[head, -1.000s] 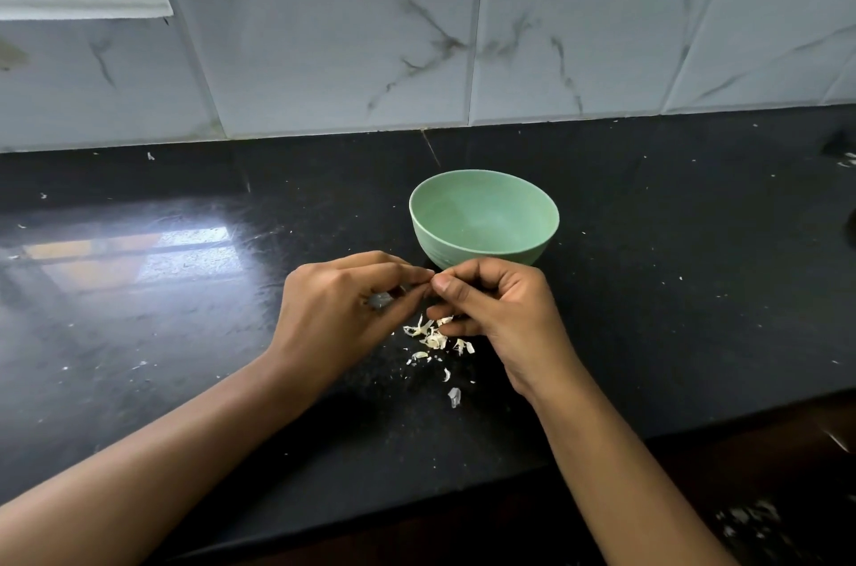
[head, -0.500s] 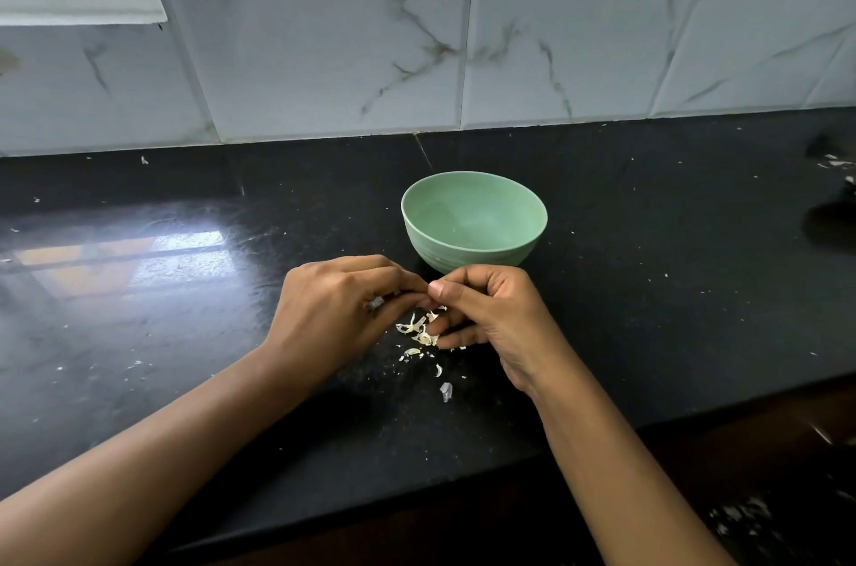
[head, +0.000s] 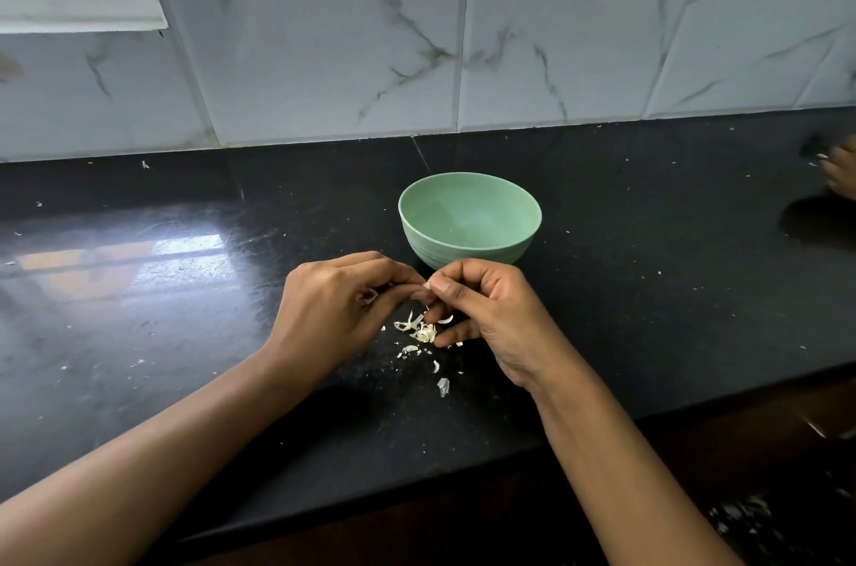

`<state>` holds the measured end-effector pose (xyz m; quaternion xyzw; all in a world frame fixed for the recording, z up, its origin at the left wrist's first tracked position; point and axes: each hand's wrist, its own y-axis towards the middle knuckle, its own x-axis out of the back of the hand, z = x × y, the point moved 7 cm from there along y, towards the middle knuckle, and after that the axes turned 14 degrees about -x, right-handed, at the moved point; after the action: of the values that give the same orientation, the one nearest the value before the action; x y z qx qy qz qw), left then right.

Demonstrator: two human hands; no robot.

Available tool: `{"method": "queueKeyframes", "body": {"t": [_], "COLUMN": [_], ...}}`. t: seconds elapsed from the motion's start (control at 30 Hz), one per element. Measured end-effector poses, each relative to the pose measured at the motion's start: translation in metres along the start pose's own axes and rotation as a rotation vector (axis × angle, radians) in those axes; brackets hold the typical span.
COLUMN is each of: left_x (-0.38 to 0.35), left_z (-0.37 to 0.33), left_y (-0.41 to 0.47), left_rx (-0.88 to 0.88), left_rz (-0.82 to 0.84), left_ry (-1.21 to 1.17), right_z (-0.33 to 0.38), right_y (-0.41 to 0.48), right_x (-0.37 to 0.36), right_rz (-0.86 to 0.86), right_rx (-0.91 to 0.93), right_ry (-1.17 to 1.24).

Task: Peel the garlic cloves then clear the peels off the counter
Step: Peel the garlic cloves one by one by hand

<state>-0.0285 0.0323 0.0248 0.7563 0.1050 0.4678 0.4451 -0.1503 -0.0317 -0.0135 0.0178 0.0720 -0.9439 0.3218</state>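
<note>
Fingers curled; left hand (head: 338, 310), right hand (head: 491, 315) fingertips meeting.

- The garlic clove (head: 427, 285) shows only as a pale sliver. The rest is covered by the pinching grip of the left hand (head: 333, 310) and the right hand (head: 491, 315).
- A pale scrap (head: 370, 296) under the left hand's curled fingers is too hidden to name.
- The bowl (head: 468, 218) has its near base behind the right knuckles.
- Another hand (head: 842, 174) is cut off by the right edge, and the dark thing (head: 811, 146) beside it is blurred.
- Pale litter (head: 741, 514) below the bench (head: 648, 287) edge is blurred.
</note>
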Motion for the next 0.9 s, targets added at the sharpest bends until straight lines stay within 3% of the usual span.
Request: {"method": "queueKeyframes", "body": {"t": [0.27, 0.53, 0.9], "left_x": [-0.002, -0.006, -0.021], "left_z": [0.005, 0.011, 0.019], "left_y": [-0.001, -0.004, -0.011], "left_rx": [0.128, 0.288, 0.452], "left_rz": [-0.059, -0.086, -0.068], "left_ry": [-0.128, -0.258, -0.478], "right_z": [-0.001, 0.007, 0.012], "right_y": [0.001, -0.001, -0.005], "right_x": [-0.003, 0.001, -0.001], "right_rz": [0.006, -0.189, -0.302], "right_rx": [0.067, 0.368, 0.455], "right_ry": [-0.066, -0.396, -0.553]}}
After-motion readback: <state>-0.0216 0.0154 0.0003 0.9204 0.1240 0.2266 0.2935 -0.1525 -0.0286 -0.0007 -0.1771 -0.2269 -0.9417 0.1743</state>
